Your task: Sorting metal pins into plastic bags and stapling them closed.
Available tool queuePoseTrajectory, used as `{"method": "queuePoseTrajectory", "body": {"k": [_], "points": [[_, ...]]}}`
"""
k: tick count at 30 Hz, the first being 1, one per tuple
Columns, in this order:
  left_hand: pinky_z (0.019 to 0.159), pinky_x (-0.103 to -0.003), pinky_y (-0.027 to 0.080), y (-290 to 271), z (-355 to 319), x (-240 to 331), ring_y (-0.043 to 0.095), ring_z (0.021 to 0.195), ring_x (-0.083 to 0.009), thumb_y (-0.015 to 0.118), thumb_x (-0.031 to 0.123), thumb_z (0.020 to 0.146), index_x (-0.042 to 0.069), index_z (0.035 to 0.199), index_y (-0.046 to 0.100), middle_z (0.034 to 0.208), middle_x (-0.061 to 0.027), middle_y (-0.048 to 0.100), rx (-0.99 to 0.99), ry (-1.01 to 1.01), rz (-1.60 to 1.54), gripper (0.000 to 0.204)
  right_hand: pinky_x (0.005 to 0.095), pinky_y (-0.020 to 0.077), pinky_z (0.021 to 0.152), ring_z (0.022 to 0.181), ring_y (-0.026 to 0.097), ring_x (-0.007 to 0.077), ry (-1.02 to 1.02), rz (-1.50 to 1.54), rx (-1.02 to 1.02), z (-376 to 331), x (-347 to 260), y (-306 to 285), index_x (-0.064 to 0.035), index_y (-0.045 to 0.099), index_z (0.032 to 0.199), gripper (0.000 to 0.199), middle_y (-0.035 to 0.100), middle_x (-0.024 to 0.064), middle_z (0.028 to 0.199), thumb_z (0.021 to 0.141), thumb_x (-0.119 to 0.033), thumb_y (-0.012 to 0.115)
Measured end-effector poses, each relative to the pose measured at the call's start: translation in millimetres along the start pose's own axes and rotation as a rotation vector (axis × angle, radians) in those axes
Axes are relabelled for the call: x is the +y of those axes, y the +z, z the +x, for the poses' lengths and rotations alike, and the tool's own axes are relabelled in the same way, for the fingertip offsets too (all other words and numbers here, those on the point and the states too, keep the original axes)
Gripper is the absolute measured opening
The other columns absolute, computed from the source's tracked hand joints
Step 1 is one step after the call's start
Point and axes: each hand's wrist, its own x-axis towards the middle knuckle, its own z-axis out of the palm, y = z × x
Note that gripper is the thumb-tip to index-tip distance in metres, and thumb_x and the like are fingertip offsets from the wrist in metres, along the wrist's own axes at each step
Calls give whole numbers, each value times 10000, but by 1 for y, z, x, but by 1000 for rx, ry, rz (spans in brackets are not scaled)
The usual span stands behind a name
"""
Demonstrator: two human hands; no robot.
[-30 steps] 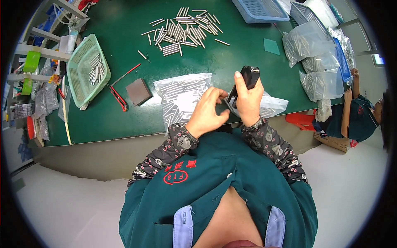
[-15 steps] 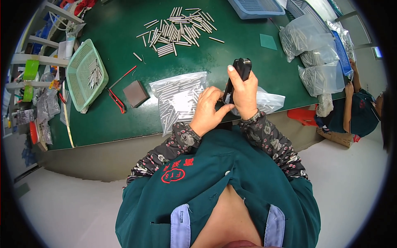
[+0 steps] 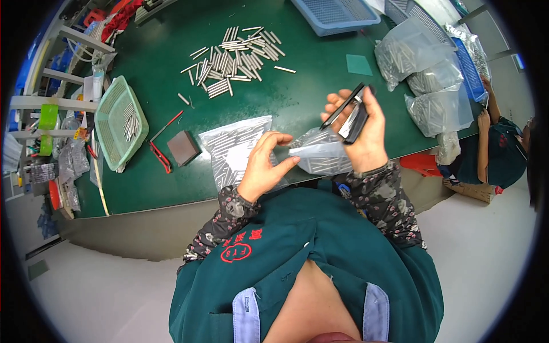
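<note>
My right hand (image 3: 363, 134) is raised over the green table (image 3: 166, 34), closed around a black hinged tool (image 3: 350, 114) whose thin arm stands swung open. My left hand (image 3: 266, 163) hovers just left of it with fingers spread and holding nothing, its fingertips close to a clear plastic bag of metal rods (image 3: 320, 157) lying under both hands. A second flat bag of rods (image 3: 234, 148) lies beneath my left wrist. A loose pile of metal rods (image 3: 234, 57) is spread farther back on the table.
A green mesh basket (image 3: 117, 123) with a few rods sits at the left, red-handled pliers (image 3: 160, 151) and a brown block (image 3: 184, 147) beside it. Blue trays (image 3: 334, 11) and bulging bags of rods (image 3: 423, 74) line the back right. Another person (image 3: 503, 148) sits at the right.
My left hand let go of the black tool and moved away down-left with fingers apart. My right hand shifted right with the tool, whose thin arm now stands open.
</note>
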Motion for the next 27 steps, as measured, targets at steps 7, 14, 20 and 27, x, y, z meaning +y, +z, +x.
{"method": "queuePoseTrajectory", "body": {"k": [7, 14, 20, 27], "points": [[741, -301, 423, 3, 28, 48, 537, 809, -214, 652, 157, 694, 5, 1093, 451, 856, -105, 549, -57, -118, -345, 472, 239, 437, 513, 601, 498, 87, -27, -190, -186, -18, 0, 13, -3, 561, 920, 440, 477, -4, 672, 818, -424, 484], [830, -380, 375, 18, 37, 46, 432, 1020, -275, 762, 177, 552, 72, 1230, 355, 1151, -145, 379, 50, 336, 56, 798, 231, 401, 403, 489, 500, 99, 223, 28, -112, -16, -2, 9, -99, 498, 835, 243, 521, -2, 638, 839, -342, 506], [859, -428, 367, 6, 52, 64, 529, 870, -301, 731, 200, 569, 45, 861, 546, 867, -100, 566, -170, 705, 64, 379, 211, 442, 464, 582, 530, 98, 415, -104, -133, -38, -5, 29, -85, 473, 926, 347, 541, 32, 737, 869, -422, 410], [659, -280, 419, 3, 47, 59, 505, 772, -167, 712, 100, 648, 23, 825, 511, 840, -72, 510, 176, 242, -233, 278, 235, 396, 453, 517, 487, 115, -642, -1303, -409, -39, -18, -1, -50, 470, 1057, 473, 532, 55, 734, 755, -396, 578]]}}
